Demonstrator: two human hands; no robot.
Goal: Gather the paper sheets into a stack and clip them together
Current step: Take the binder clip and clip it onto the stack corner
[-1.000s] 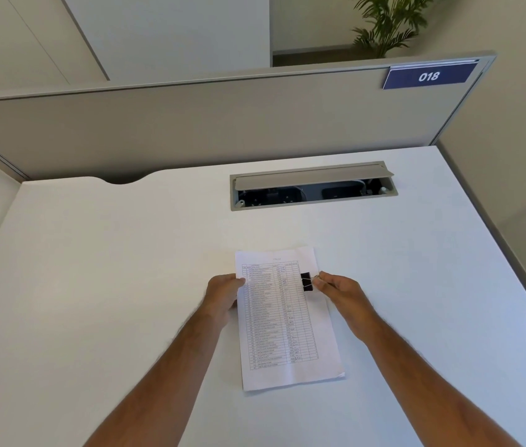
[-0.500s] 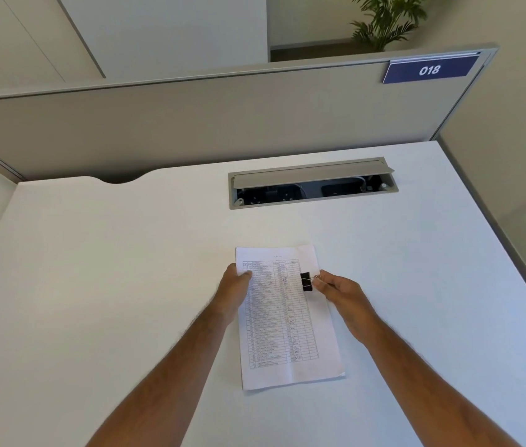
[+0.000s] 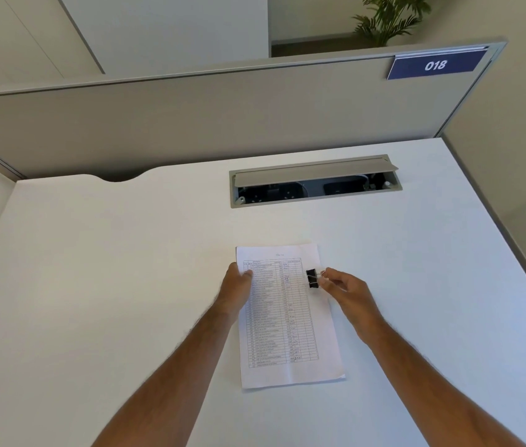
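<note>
1. The paper stack [image 3: 284, 317] lies flat on the white desk [image 3: 93, 285], near the front, with its long side pointing away from the person. The top sheet carries a printed table.
2. The black binder clip [image 3: 311, 279] sits on the right edge of the stack, near the upper end.
3. The right hand [image 3: 345, 290] pinches the wire handles of the clip between thumb and fingers, which are curled around them.
4. The left hand [image 3: 235, 288] rests on the left edge of the stack. Its fingers seem to curl at the edge, but I cannot tell if they grip the paper or only press it.
5. Behind the stack, a cable tray [image 3: 314, 182] is set in the desk with its lid up.
6. A grey partition [image 3: 190, 117] stands behind the desk, with a blue sign [image 3: 436, 64] reading 018.
</note>
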